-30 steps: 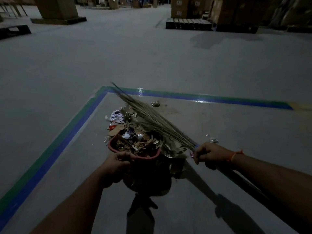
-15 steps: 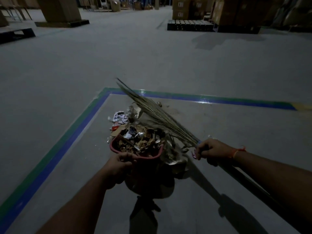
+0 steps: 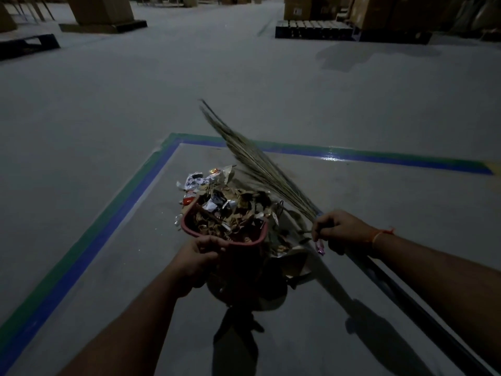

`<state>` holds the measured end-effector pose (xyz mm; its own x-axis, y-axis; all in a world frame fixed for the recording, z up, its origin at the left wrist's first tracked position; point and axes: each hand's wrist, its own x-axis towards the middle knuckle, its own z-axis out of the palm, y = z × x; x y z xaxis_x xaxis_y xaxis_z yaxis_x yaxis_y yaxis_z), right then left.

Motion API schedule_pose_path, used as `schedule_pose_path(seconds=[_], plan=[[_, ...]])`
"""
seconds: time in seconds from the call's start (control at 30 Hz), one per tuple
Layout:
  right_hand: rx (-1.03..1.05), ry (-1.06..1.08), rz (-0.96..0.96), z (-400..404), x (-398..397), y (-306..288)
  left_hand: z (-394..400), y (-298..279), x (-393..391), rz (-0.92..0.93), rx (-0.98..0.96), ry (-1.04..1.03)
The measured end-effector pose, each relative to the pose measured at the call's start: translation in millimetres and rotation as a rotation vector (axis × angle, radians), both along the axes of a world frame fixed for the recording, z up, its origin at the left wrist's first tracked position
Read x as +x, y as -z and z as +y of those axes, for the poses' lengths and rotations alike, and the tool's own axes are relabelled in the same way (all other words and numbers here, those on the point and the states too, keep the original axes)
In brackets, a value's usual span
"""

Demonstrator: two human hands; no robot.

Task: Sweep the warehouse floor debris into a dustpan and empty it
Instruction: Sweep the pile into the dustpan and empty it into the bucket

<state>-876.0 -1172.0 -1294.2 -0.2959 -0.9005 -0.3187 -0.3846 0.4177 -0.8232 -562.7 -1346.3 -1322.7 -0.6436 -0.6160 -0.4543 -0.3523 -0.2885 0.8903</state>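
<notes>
Your left hand [image 3: 196, 260] grips the red dustpan [image 3: 245, 241], heaped with paper debris [image 3: 230, 213], inside the taped floor corner [image 3: 173, 141]. Your right hand [image 3: 343, 232] holds the broom [image 3: 260, 164]. Pallets [image 3: 311, 28] line the far floor.

We see a grey warehouse floor [image 3: 244, 85] with a corner of blue-and-green tape [image 3: 113, 221] marking out a bay. Just inside that corner lies a debris heap [image 3: 217, 185]; well beyond it stand pallets [image 3: 314, 28] and boxes [image 3: 100, 9].
</notes>
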Motion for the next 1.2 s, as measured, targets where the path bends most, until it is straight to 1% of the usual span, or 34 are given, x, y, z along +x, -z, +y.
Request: schedule_pose_path(seconds=[0.2, 0.3, 0.4, 0.53, 0.57, 0.67, 0.77, 0.83, 1.0, 1.2], plan=[[-0.014, 0.000, 0.000, -31, 11, 10, -8, 2, -10, 0.035, -0.001, -0.057], [-0.014, 0.006, 0.007, -35, 25, 2, -2, -11, -5, -0.003, 0.004, -0.107], [0.002, -0.001, 0.028, -27, 52, -36, 18, -47, 11, -0.008, 0.030, -0.167], [0.027, -0.002, -0.022, -7, 95, -101, 48, -110, 39, -0.005, 0.054, -0.225], [0.048, -0.013, -0.022, -2, 108, -130, 56, -140, 50, -0.017, 0.068, -0.245], [0.072, -0.033, -0.045, 15, 145, -188, 80, -199, 71, -0.017, 0.072, -0.295], [0.100, -0.064, -0.079, 34, 179, -246, 111, -251, 98, -0.030, 0.077, -0.345], [0.103, -0.090, -0.095, 45, 195, -274, 136, -281, 112, -0.038, 0.076, -0.408], [0.088, -0.219, -0.136, 69, 230, -325, 206, -337, 147, -0.047, 0.049, -0.601], [0.097, -0.392, -0.164, 102, 284, -352, 282, -367, 212, -0.067, 0.049, -0.787]])
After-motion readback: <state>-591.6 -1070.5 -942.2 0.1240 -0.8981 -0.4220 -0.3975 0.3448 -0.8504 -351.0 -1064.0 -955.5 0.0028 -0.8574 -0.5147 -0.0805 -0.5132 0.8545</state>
